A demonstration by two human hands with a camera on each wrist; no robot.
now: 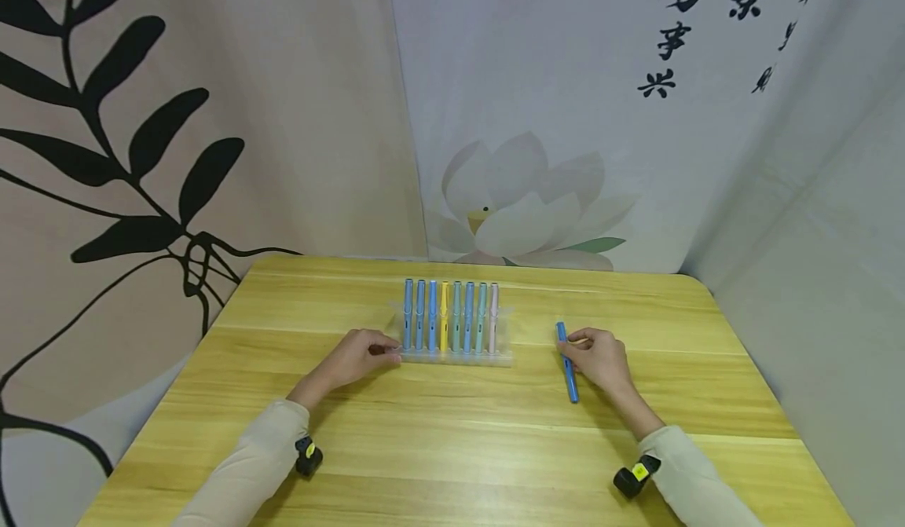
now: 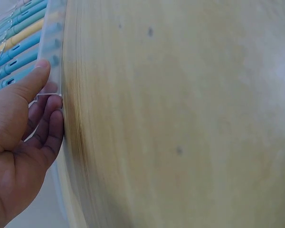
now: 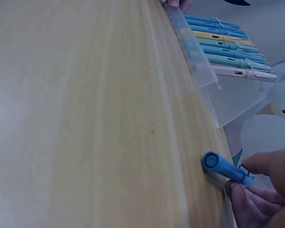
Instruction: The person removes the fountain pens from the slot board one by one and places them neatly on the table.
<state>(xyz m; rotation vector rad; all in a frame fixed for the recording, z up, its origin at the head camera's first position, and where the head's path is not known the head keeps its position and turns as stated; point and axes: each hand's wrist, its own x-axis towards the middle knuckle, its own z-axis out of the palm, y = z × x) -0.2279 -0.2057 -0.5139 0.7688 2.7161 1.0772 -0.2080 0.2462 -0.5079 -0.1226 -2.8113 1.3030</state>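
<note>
Right hand (image 1: 599, 359) on a slim blue plastic pen (image 1: 568, 366), left hand (image 1: 359, 354) on a frosted clear plastic stand (image 1: 459, 360).

Nearest, the right hand pinches the pen between thumb and fingers, well apart from the stand, on its right; whether the pen touches the yellow wood-grain bench (image 1: 452, 440) cannot be told. A light grip near mid-barrel, clear of the wire clip, should give best control. The left hand pinches the stand's near left corner, thumb upon the ledge; firm pressure there ought to prevent sliding. In the stand, eight slim pens (image 1: 456, 315) in blue, yellow, green and pale pink form a row. No brand is legible on them. Beyond, black brush characters on a white wall cloth (image 1: 537, 64) include 万, 事, 兴 and 亲; some are broken by folds.
</note>
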